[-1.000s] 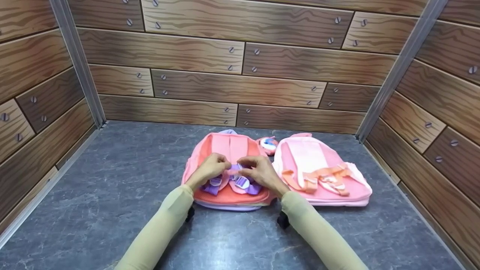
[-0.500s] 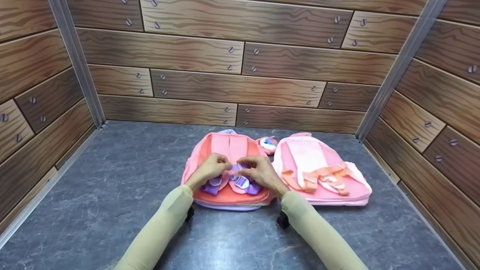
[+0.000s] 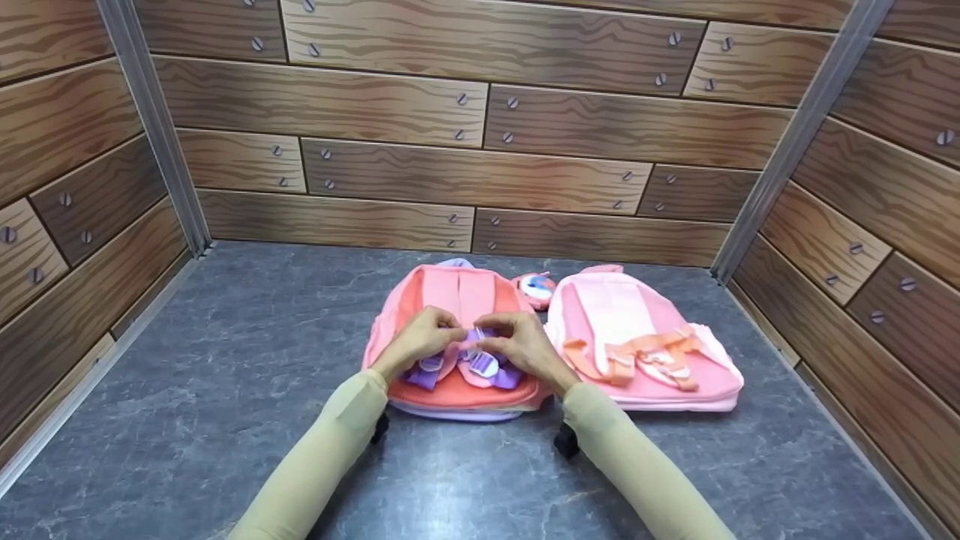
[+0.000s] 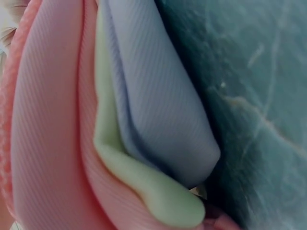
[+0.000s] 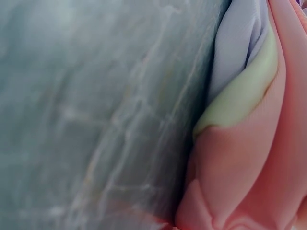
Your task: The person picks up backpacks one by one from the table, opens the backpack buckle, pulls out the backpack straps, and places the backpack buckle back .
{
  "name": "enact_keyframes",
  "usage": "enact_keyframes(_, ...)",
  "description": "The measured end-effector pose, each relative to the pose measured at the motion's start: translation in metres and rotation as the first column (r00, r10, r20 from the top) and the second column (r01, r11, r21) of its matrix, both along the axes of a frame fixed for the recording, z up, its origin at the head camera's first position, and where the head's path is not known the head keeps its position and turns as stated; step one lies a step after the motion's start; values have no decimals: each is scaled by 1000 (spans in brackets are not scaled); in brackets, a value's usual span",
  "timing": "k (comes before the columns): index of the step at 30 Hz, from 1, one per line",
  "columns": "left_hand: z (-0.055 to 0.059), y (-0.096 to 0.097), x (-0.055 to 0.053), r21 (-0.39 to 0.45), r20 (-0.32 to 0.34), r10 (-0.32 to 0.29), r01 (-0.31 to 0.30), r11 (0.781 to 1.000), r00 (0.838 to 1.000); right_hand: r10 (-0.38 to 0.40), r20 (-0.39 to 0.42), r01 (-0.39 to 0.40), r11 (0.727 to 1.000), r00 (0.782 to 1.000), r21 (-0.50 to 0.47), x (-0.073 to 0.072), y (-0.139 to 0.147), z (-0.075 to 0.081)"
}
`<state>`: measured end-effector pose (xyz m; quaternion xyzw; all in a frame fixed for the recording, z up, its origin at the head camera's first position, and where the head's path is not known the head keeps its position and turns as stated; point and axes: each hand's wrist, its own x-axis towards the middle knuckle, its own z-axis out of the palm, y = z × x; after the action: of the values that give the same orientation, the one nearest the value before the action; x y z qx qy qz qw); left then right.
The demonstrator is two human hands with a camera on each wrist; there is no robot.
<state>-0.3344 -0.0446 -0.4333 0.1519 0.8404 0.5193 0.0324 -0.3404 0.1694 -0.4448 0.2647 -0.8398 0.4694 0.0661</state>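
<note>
A coral-pink backpack (image 3: 459, 285) lies with its strap side up on the table. Over its middle, my left hand (image 3: 421, 336) pinches purple strap webbing between thumb and fingers. Just to the right, the thumb and fingers of my right hand (image 3: 521, 343) hold a pale buckle (image 3: 480, 334) on that purple strap (image 3: 471, 352); its details are too small to make out. Lower down are another pale buckle (image 3: 484, 364) and loose purple strap ends (image 3: 424, 377). Both wrist views show the bag's lower edge, with lilac fabric (image 4: 158, 96) and green trim (image 5: 244, 96); the fingers' work is hidden there.
Close on the right lies a light pink backpack (image 3: 611, 311) with orange straps (image 3: 660, 345). A small round pink item with a white and blue face (image 3: 536, 289) sits between the bags. Wood-patterned walls (image 3: 480, 112) enclose the dark marbled table (image 3: 247, 337).
My left fingertips have shifted slightly right, toward the buckle in my right hand. The right hand and both bags stay almost in place.
</note>
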Motion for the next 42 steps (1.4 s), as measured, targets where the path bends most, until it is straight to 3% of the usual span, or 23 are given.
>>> enact_keyframes(7,-1,1,1,30,53,59,-61,998,997,-35,22,34,999,999,3,1,0,0)
enact_keyframes(22,2,0,3,32,75,60,-62,998,995,-59,21,59,998,998,29,2,2,1)
enact_keyframes(28,1,0,2,18,57,35,-36,999,998,-62,-2,62,997,998,36,2,2,2)
enact_keyframes(37,2,0,1,16,52,27,-28,999,998,-56,31,55,998,998,27,0,5,4)
enact_keyframes(42,3,2,0,-4,-1,12,-12,1000,1000,-71,55,69,997,996,46,-2,10,7)
